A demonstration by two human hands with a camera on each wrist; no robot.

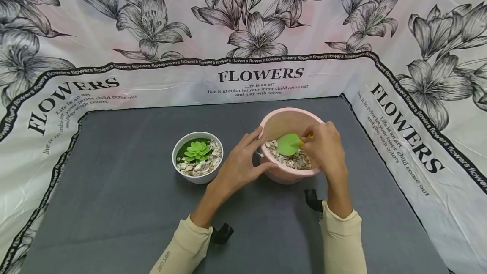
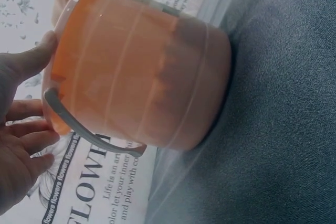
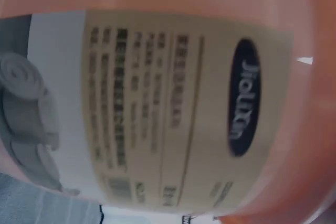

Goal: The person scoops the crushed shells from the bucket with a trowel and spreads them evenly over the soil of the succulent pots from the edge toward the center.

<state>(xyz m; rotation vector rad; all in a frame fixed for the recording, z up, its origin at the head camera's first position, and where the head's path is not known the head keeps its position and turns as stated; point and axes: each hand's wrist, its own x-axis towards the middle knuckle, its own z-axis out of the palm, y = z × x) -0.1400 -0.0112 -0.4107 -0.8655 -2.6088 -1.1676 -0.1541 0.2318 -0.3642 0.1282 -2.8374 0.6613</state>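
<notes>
A pink bucket point(image 1: 285, 176) with pebbles point(image 1: 291, 162) in its bottom stands on the grey cloth. My left hand point(image 1: 240, 160) rests at the bucket's left rim, its thumb and fairly straight fingers spread along the edge. In the left wrist view the bucket's grey handle point(image 2: 92, 136) hangs down beside those fingertips. My right hand point(image 1: 323, 149) reaches over the right rim and grips the yellow handle of a small toy shovel. The shovel's green blade point(image 1: 288, 144) lies over the pebbles inside. A printed label point(image 3: 168, 114) on the bucket fills the right wrist view.
Left of the bucket stands a white bowl point(image 1: 179, 171) holding pebbles and a green artificial succulent point(image 1: 197, 151). Grey cloth point(image 1: 125, 181) covers the table. Around it runs a white flower-printed cloth point(image 1: 182, 83), upright at the back and sides.
</notes>
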